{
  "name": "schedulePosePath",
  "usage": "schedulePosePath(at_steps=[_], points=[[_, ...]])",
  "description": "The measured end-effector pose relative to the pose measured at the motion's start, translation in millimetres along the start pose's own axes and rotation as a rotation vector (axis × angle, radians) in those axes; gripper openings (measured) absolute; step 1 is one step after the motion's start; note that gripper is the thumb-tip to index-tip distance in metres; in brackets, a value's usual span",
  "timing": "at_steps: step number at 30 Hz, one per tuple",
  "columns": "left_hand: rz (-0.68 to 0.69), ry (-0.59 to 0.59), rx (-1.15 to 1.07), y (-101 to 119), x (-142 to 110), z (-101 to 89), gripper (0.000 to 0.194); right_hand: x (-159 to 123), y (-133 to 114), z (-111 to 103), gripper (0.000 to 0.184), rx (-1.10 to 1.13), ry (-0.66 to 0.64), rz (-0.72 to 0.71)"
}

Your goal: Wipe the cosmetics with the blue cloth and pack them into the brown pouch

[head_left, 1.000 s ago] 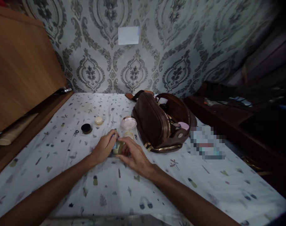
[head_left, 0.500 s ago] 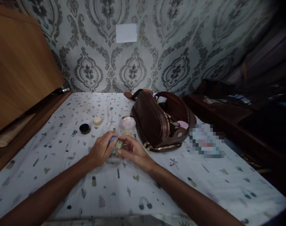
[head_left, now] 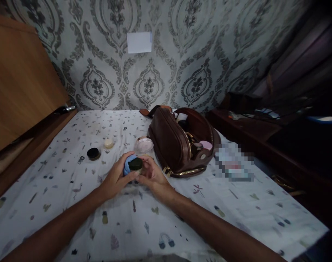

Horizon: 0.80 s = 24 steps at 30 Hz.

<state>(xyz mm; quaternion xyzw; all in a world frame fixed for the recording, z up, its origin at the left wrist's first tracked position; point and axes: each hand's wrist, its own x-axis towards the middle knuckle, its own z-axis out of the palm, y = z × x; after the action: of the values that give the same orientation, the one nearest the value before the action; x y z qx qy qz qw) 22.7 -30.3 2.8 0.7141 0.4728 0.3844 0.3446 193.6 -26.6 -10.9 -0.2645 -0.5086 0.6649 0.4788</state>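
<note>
Dark-green jar (head_left: 135,164): between your two hands, over the near middle of the printed cloth (head_left: 122,222); what is in it you cannot see.
Jar's facing: its dark end turns up toward you, an oval that runs broadly from 9 to 3 o'clock; your fingers cover the body, so its long axis cannot be told.
Blue cloth (head_left: 127,167): wrapped against the jar's 9 o'clock side.
Left hand (head_left: 117,179): your fingers curl part-closed around blue cloth and jar, thumb along the near side.
Right hand (head_left: 156,179): your fingers and thumb bend part-open, about the jar's width, holding its 3 o'clock side.
Round compact (head_left: 144,145): at 1 o'clock from the jar, near the bag, pinkish within a clear-looking case.
Cream pot (head_left: 108,143): at 10 o'clock.
Black-lidded pot (head_left: 93,154): between 9 and 10, near the cream pot, lid up.
Brown bag (head_left: 168,142): between 2 and 3 o'clock, unzipped; inside, you see a pink round item (head_left: 206,145), a white item (head_left: 181,117) and dark pieces.
Pixelated packet (head_left: 234,163): at 3 o'clock, beyond the bag.
</note>
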Motion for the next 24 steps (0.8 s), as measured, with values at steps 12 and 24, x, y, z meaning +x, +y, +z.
schedulePosePath(at_steps=[12,24], points=[[0.094,0.081,0.138,7.2,-2.9,-12.1,0.049,0.8,-9.6,-3.7,0.079,0.051,-0.049,0.183],[0.19,0.235,0.321,-9.6,-7.0,-11.4,0.041,1.3,-4.5,0.6,0.088,0.206,-0.089,0.326]])
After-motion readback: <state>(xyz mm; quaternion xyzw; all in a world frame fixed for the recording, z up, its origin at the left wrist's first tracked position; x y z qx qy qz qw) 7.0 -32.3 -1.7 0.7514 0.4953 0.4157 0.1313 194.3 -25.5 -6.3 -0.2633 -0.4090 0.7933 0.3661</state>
